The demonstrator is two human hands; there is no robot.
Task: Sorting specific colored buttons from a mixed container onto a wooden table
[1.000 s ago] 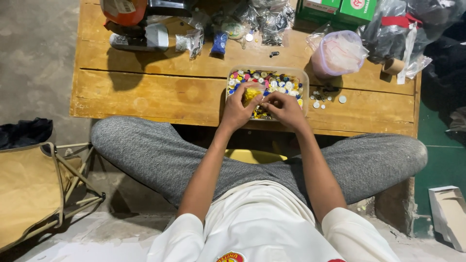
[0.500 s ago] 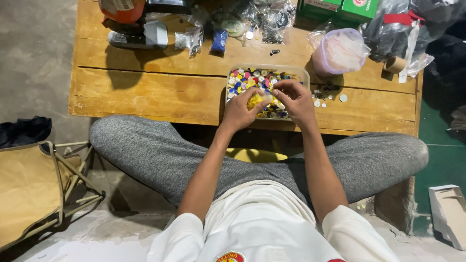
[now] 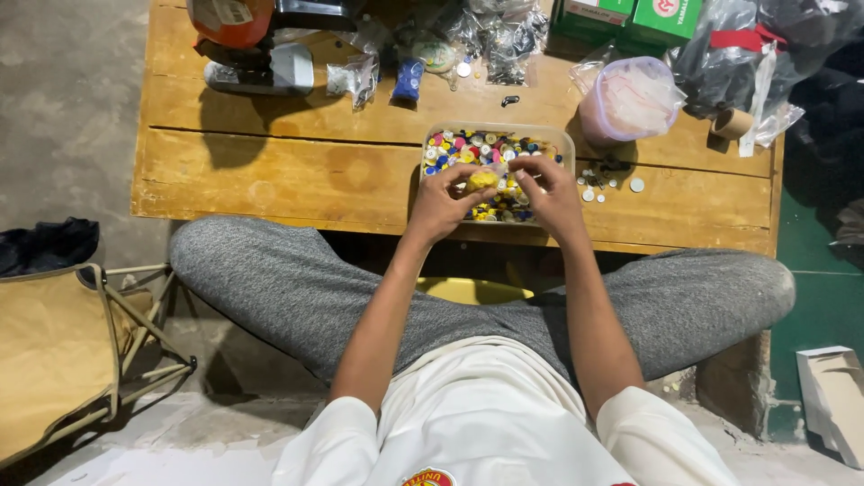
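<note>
A clear plastic tray [image 3: 430, 137] full of many small coloured buttons sits near the front edge of a low wooden table [image 3: 270, 171]. Both hands hover over it. My left hand [image 3: 441, 202] pinches a small yellow piece [image 3: 481, 180] between thumb and fingers. My right hand [image 3: 549, 193] is curled beside it, fingertips close to the same yellow piece; whether it grips anything is hard to tell. I sit cross-legged in grey trousers with my knees under the table edge.
A few loose buttons [image 3: 607, 184] lie right of the tray. A pink bagged container [image 3: 630, 99], green boxes [image 3: 630, 18], small plastic bags [image 3: 468, 36], a tape roll [image 3: 731, 121] and an orange-topped device [image 3: 247, 40] crowd the back. A folding stool [image 3: 54, 342] stands left.
Both hands have stayed over the tray, working the yellow piece; the right hand's fingers have shifted slightly toward the left hand.
</note>
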